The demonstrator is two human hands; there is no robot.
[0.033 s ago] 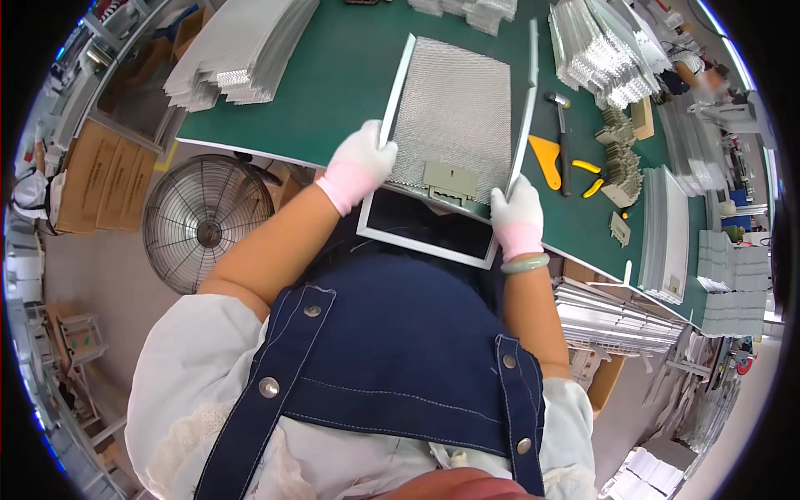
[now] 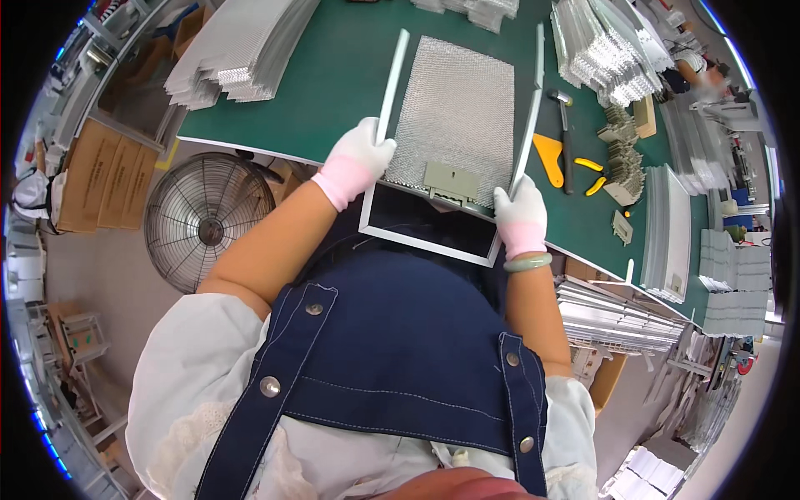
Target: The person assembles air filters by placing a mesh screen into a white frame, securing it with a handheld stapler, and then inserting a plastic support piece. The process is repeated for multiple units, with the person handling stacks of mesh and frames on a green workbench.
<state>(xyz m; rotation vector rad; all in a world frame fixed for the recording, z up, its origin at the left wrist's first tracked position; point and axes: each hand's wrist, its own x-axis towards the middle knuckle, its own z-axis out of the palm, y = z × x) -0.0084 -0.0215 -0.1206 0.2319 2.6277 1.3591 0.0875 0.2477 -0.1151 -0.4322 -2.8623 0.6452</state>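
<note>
My gloved left hand (image 2: 360, 158) is closed around the left side bar of a three-sided silver metal frame (image 2: 429, 246). The frame's right side bar is gripped by my gloved right hand (image 2: 522, 215). The frame's joined end juts over the table edge toward my body, and its two long bars point away across the table. Between the bars lies a silver mesh panel (image 2: 457, 104), with gaps showing beside it. A grey-green notched plate (image 2: 451, 181) sits on the panel's near end. My fingertips under the bars are partly hidden.
Right of the frame lie a hammer (image 2: 565, 137), a yellow scraper-like tool (image 2: 548, 160) and yellow-handled pliers (image 2: 595, 177). Beyond them stand stacked grey-green plates (image 2: 623, 171). Mesh stacks (image 2: 250, 50) lie at the far left. A floor fan (image 2: 210, 225) stands left of the table.
The frame's side bars stand slightly farther apart at their far ends, the left bar shifted left and the right bar right. Both hands keep their hold.
</note>
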